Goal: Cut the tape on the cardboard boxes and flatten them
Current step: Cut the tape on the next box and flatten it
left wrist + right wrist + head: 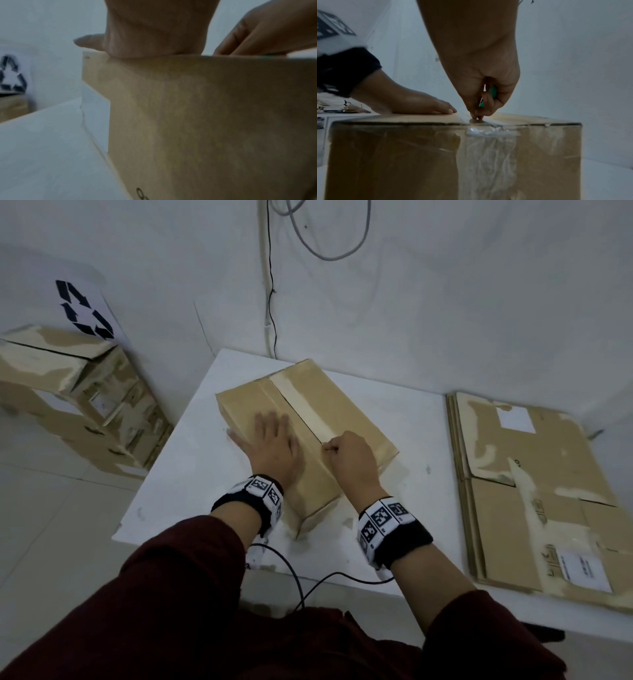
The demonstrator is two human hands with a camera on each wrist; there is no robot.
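A closed brown cardboard box (346,419) lies slantwise on the white table (191,474), with clear tape (308,409) along its top seam. My left hand (270,440) presses flat on the box's top, left of the seam, fingers straight. My right hand (346,453) grips a small green-handled cutter (489,94), its tip down on the seam near the box's near end. In the right wrist view the tape (489,146) runs crinkled down the box's end face (402,155). The left wrist view shows the box's side (205,121) under my palm (154,33).
A stack of flattened boxes (534,494) lies on the table's right part. Taped boxes (78,392) are piled on the floor at the left, below a recycling sign (85,309). Cables (270,302) hang on the wall behind. A black cable (301,580) crosses the table's near edge.
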